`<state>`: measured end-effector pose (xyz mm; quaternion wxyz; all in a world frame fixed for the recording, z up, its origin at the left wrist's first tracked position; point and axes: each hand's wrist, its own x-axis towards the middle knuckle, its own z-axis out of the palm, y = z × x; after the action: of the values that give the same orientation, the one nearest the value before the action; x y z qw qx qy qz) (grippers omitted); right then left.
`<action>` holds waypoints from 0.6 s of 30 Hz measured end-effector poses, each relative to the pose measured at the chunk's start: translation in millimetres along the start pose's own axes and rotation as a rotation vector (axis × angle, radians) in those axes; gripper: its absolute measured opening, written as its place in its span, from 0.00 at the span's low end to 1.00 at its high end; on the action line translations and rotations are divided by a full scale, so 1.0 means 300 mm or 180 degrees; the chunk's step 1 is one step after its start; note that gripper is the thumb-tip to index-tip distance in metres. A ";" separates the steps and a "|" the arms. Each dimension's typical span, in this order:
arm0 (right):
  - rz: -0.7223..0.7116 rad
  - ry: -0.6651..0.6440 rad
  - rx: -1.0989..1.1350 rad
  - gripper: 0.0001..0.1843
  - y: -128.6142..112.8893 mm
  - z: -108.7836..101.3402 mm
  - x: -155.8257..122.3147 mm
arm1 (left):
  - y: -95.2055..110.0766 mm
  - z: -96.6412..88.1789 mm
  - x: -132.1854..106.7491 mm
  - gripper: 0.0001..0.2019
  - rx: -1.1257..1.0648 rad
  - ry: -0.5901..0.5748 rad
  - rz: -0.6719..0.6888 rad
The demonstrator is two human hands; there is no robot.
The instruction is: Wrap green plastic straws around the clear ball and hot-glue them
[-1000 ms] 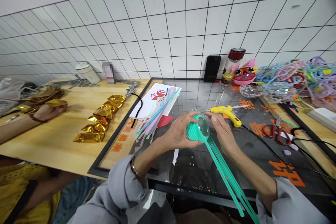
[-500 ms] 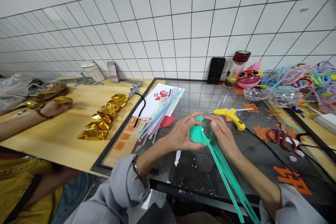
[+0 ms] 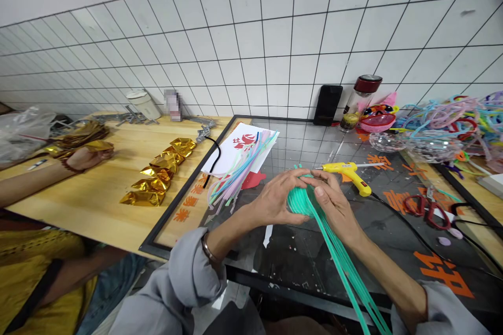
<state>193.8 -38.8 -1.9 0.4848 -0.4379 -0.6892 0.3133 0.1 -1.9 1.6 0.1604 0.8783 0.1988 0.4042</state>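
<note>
Several mint-green strips [image 3: 299,202] sat coiled into a tight dome between my hands, just above the dark glass tabletop [image 3: 298,256]. My left hand [image 3: 273,200] cupped the coil from the side. My right hand [image 3: 334,207] closed over it, fingertips pinching the top. Whatever the coil wrapped was hidden. The long tails ran loose toward my lap, not wound in. The yellow glue gun [image 3: 349,171] lay just beyond, untouched, near a fan of pastel strips [image 3: 236,165].

I make out orange characters [image 3: 187,208] on the dark glass sheet [image 3: 298,256], but I cannot read them. The red mark [image 3: 244,141] on the white paper [image 3: 228,159] stays illegible too.
</note>
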 end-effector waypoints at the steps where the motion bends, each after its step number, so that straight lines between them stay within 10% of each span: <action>1: 0.0022 0.0037 0.0039 0.23 -0.002 -0.002 0.000 | 0.001 -0.001 0.000 0.32 0.0001 -0.0008 -0.0023; 18: 0.0728 0.0646 0.0537 0.24 0.023 -0.012 0.014 | 0.006 -0.001 -0.001 0.31 -0.0049 -0.0006 -0.0193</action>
<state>198.7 -32.0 -4.9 0.5482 -0.5006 -0.5536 0.3773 0.1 -3.6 2.5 0.1794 0.8710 0.2221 0.3998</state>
